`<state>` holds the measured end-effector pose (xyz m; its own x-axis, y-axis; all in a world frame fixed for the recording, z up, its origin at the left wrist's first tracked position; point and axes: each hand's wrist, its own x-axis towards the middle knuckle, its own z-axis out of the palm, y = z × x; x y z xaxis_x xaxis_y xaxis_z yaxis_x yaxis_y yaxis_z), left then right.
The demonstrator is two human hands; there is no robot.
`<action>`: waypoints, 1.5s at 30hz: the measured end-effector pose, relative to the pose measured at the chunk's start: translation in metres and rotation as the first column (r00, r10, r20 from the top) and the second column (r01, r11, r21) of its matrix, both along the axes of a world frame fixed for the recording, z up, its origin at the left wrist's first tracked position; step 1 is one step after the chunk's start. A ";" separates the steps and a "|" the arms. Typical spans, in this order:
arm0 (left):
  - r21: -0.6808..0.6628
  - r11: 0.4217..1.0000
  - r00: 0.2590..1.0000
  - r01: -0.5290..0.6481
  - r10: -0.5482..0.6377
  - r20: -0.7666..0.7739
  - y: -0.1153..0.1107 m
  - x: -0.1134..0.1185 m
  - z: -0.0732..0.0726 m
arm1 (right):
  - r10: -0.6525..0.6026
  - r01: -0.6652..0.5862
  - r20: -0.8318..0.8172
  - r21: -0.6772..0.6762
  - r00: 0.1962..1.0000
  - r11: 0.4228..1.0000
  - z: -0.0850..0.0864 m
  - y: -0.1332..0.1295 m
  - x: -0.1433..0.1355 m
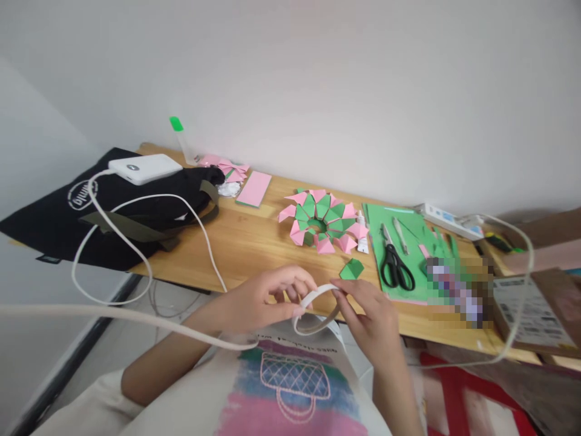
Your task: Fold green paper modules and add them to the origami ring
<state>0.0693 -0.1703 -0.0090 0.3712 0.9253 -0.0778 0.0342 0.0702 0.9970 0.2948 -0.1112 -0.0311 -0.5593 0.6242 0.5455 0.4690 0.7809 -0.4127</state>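
A white strip (318, 294), curved into a loop, is held between my two hands near the table's front edge. My left hand (284, 295) pinches it at its left side, thumb below and fingers curled. On the right, my right hand (361, 307) has thumb and fingertips closed on the strip's upper end. Just beyond the hands lies a folded green paper piece (351, 269). Behind that sits a ring of folded pink and green paper (321, 221), with a white tube (362, 233) at its right side.
Black scissors (396, 266) lie on green sheets (374, 227) at the right. A black bag (118, 206) with a white power bank (145, 168) covers the table's left end. Cables loop at both sides. A cardboard box (540, 309) stands far right.
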 end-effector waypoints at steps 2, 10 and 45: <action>-0.001 1.000 1.000 0.003 -0.003 0.001 0.001 0.000 -0.001 | -0.006 0.006 0.003 -0.008 1.000 1.000 -0.003 0.001 0.000; -0.016 1.000 0.984 -0.024 0.026 0.176 0.009 0.004 -0.004 | -0.005 0.008 0.036 -0.071 0.999 0.997 -0.013 0.007 -0.001; 0.147 0.989 0.959 0.019 0.024 -0.281 0.006 0.013 -0.020 | 0.215 -0.214 -0.068 -0.574 0.974 0.791 0.005 0.009 -0.012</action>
<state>0.0819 -0.1643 -0.0289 0.3517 0.9352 -0.0421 0.3150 -0.0759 0.9460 0.2823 -0.1021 -0.0265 -0.7164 0.6863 0.1251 0.3185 0.4814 -0.8166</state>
